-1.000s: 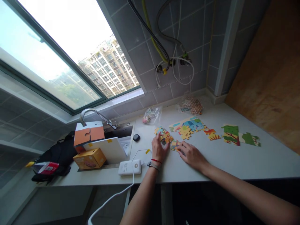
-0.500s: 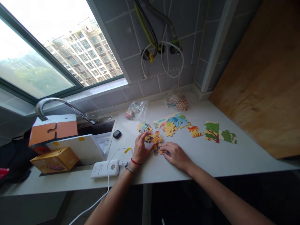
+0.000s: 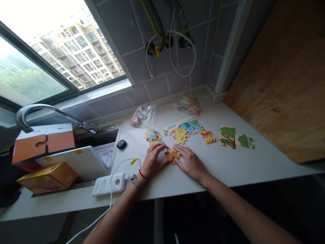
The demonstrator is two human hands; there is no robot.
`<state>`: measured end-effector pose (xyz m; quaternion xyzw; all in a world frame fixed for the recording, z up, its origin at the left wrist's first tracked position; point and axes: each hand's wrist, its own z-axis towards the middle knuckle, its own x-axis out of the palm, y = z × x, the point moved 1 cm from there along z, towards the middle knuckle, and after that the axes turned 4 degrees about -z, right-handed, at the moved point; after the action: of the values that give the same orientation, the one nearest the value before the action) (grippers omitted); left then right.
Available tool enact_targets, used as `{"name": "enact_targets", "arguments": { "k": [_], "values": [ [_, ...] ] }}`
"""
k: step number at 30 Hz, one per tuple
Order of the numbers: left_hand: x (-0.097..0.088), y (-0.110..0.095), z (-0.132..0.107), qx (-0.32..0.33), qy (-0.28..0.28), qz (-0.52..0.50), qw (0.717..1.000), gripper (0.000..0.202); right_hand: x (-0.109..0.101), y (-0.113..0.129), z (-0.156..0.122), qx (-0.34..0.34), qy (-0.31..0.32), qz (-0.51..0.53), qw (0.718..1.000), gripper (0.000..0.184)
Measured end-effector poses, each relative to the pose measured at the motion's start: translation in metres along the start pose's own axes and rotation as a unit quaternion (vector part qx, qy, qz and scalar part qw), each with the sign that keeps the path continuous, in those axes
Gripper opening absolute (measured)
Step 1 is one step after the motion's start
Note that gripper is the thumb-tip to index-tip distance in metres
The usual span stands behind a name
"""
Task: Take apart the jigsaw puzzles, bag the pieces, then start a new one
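Note:
Orange spotted jigsaw puzzle pieces lie on the white counter between my two hands. My left hand grips their left side, thumb at the near edge and fingers curled at the far edge. On the right side, my right hand pinches them with thumb and fingers. Just beyond my left fingers is a loose heap of puzzle pieces. Yellow-green pieces overlap a joined strip with a blue animal. Joined orange-red pieces sit at that strip's right end. My fingers partly hide the held pieces' edges.
Green tree pieces lie at the right. Plastic bags, one with clutter and one with pieces, rest by the wall. Leftward are a black case, a white power bank with cable, boxes and a sink faucet.
My right hand has moved up and inward, with its fingers now at the far edge of the orange pieces. Those pieces sit closer together between both hands. The camera view has shifted slightly.

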<state>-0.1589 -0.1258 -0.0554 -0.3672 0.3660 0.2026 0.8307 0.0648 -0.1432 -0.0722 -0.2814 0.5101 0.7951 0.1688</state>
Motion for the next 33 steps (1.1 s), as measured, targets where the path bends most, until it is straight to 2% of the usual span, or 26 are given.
{"name": "enact_targets", "arguments": {
  "k": [4, 10, 14, 18, 21, 23, 25, 27, 30, 33],
  "values": [
    [-0.002, -0.003, 0.0, 0.01, 0.036, -0.013, 0.999, 0.055, -0.001, 0.001, 0.002, -0.006, 0.003, -0.018, 1.0, 0.054],
    [-0.004, -0.005, 0.001, 0.024, 0.086, -0.023, 0.996, 0.076, -0.02, 0.004, -0.008, -0.014, -0.01, -0.023, 1.0, 0.034],
    [-0.006, -0.008, 0.003, 0.028, 0.097, -0.021, 0.995, 0.068, -0.028, 0.009, -0.014, -0.024, -0.009, -0.048, 0.999, 0.027],
    [-0.008, -0.011, 0.005, 0.017, 0.089, -0.028, 0.995, 0.053, -0.029, 0.01, -0.016, -0.022, -0.026, -0.065, 0.997, 0.028],
    [-0.007, -0.01, 0.005, 0.014, 0.092, -0.033, 0.995, 0.05, -0.031, 0.01, -0.017, -0.014, -0.047, -0.084, 0.995, 0.027],
    [-0.006, -0.009, 0.004, 0.01, 0.09, -0.036, 0.995, 0.049, -0.033, 0.01, -0.017, -0.022, -0.026, -0.102, 0.994, 0.032],
    [-0.006, -0.008, 0.004, 0.005, 0.089, -0.037, 0.995, 0.048, -0.036, 0.009, -0.018, -0.042, 0.022, -0.122, 0.991, 0.038],
    [-0.006, -0.007, 0.004, 0.003, 0.089, -0.039, 0.995, 0.047, -0.039, 0.008, -0.018, -0.058, 0.061, -0.139, 0.987, 0.034],
    [-0.006, -0.008, 0.005, 0.002, 0.09, -0.045, 0.995, 0.044, -0.043, 0.006, -0.017, -0.068, 0.076, -0.156, 0.983, 0.026],
    [-0.007, -0.009, 0.006, 0.002, 0.088, -0.049, 0.995, 0.041, -0.046, 0.006, -0.015, -0.074, 0.08, -0.168, 0.98, 0.026]
  ]
}}
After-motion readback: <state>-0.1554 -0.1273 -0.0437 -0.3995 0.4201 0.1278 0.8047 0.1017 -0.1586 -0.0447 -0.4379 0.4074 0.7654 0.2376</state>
